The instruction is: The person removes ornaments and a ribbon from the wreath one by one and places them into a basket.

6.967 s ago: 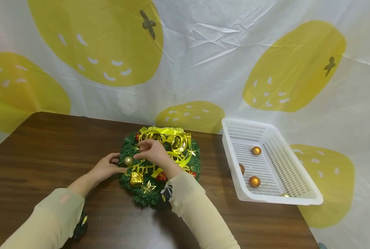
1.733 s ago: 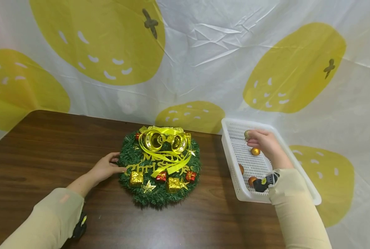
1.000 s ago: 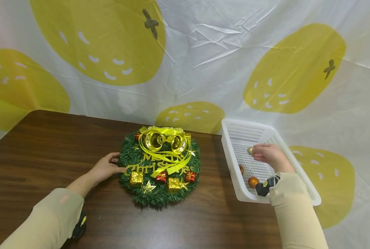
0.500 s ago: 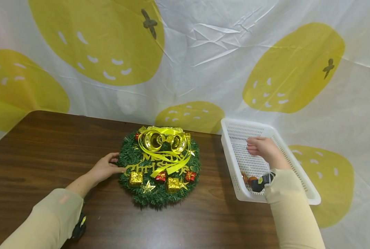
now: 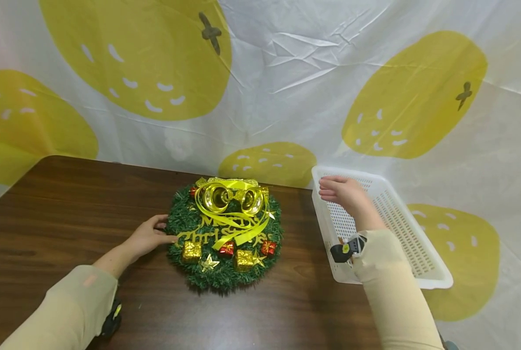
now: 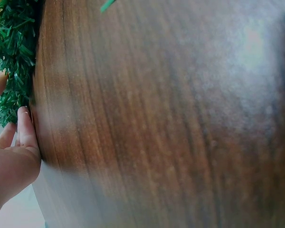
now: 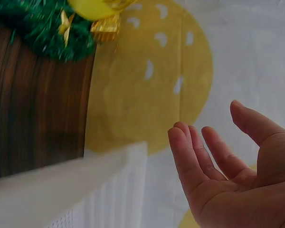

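A green Christmas wreath (image 5: 218,282) lies on the table with gold bells (image 5: 251,200), yellow ribbon, small gift boxes, stars and gold lettering. My left hand (image 5: 148,232) holds its left edge lightly; in the left wrist view the thumb and fingers (image 6: 26,126) lie on either side of the foliage. Over the left rim of a white basket (image 5: 433,283) hangs my right hand (image 5: 345,194). Seen from the right wrist, its palm (image 7: 247,199) is bare and its fingers are spread loosely. The forearm and wrist camera hide most of the basket's floor, baubles included.
The brown wooden table (image 5: 80,204) extends left of and in front of the wreath. A white curtain (image 5: 286,107) printed with yellow fruit hangs close behind table and basket. The basket's raised wall stands right of the wreath.
A pale gold bauble sat at the wreath's left edge; my right hand then carried it to the basket and let go. That hand has since moved left, toward the rim. My left hand stayed put.
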### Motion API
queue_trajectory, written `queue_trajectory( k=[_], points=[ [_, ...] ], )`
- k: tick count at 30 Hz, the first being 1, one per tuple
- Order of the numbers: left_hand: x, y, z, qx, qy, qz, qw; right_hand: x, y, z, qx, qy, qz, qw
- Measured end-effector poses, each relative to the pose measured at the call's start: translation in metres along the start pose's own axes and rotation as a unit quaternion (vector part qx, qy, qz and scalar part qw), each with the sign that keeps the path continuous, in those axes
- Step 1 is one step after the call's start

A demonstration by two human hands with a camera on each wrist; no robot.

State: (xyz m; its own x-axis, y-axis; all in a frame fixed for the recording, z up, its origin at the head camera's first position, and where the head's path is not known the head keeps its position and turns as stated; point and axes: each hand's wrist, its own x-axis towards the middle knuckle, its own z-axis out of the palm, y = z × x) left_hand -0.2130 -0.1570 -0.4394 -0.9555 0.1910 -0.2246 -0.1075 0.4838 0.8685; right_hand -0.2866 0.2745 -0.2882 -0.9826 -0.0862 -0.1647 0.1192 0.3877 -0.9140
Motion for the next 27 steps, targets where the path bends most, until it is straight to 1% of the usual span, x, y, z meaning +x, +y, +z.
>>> queue_trajectory(
  k=[6,12,14,18,22,27],
  points=[
    [0.001,-0.001,0.0,-0.001,0.002,0.001,1.0,0.009,-0.007,0.024,-0.002,-0.004,-0.006,1.0],
    [0.001,0.0,0.0,-0.006,0.001,0.001,1.0,0.015,-0.006,0.046,-0.006,-0.022,-0.006,0.9997],
    [0.001,-0.001,0.0,-0.006,0.001,0.001,1.0,0.018,-0.005,0.054,0.0,-0.022,-0.005,0.9997],
    [0.001,-0.001,0.0,-0.004,0.002,0.0,1.0,0.024,0.0,0.066,0.02,-0.013,-0.001,0.9997],
    [0.0,0.0,-0.001,-0.007,0.002,0.0,1.0,0.029,0.008,0.076,0.029,-0.01,0.008,0.9995],
    [-0.001,0.001,0.0,-0.013,0.003,0.002,0.9999,0.034,0.019,0.087,0.012,-0.001,0.025,0.9996]
  ],
)
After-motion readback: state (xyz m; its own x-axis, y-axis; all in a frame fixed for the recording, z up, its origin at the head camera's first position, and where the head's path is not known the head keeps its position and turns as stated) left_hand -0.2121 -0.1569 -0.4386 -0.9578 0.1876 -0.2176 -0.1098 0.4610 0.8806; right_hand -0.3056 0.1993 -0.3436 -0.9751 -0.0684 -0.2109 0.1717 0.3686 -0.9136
